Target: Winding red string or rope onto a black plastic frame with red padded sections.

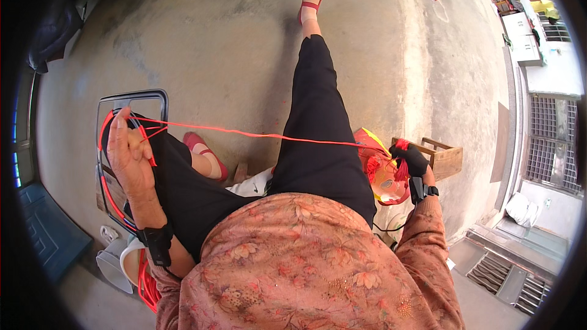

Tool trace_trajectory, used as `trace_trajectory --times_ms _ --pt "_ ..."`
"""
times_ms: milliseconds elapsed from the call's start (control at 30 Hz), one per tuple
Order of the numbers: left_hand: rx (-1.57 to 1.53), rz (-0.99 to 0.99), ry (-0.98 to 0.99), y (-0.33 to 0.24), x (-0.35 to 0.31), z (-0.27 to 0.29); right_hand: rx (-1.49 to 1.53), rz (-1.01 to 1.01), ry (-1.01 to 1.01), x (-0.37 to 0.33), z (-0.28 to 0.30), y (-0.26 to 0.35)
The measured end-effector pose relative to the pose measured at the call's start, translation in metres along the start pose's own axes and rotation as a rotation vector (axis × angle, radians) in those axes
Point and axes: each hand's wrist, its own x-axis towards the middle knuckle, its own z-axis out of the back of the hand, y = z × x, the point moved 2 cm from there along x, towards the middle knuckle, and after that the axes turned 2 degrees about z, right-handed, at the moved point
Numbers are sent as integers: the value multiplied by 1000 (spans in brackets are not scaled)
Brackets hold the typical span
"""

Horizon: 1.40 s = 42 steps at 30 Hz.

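A thin red cord (pixel 257 135) stretches taut across my lap from one hand to the other. At its left end, my left hand (pixel 131 159) is raised with fingers curled, and the cord passes round them; a short red piece dangles below. Around that hand stands a dark metal frame (pixel 166 101) with red strands along its side. My right hand (pixel 414 160), in a dark glove, is closed on the cord's other end, and a dark red tassel (pixel 401 171) hangs at its fingers. Just beside it lies a red and yellow decorated object (pixel 391 184), partly hidden.
A wooden stool (pixel 449 162) stands beyond my right hand. Below my left forearm are a pale bucket (pixel 129 261) and a bundle of red cord (pixel 147 284). A blue panel (pixel 52 232) lies at the far left. My legs extend over the concrete floor (pixel 214 43).
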Motion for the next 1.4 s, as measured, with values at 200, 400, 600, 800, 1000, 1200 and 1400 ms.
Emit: trace_trajectory --times_ms 200,400,600,800,1000,1200,1400 --pt "203 12 170 5 -16 -29 400 24 121 35 -90 196" --pt "381 178 419 6 -42 -62 319 632 345 -1 -196 363" --pt "519 92 613 19 -49 -70 317 357 749 24 -256 399" --pt "670 -11 653 30 -44 -63 357 329 819 22 -275 400" --pt "426 279 463 27 -40 -55 577 255 667 40 -257 378" --pt "232 170 285 16 -22 -26 1147 30 45 110 -159 246" --pt "101 105 106 16 -6 3 1268 80 -430 137 24 28"
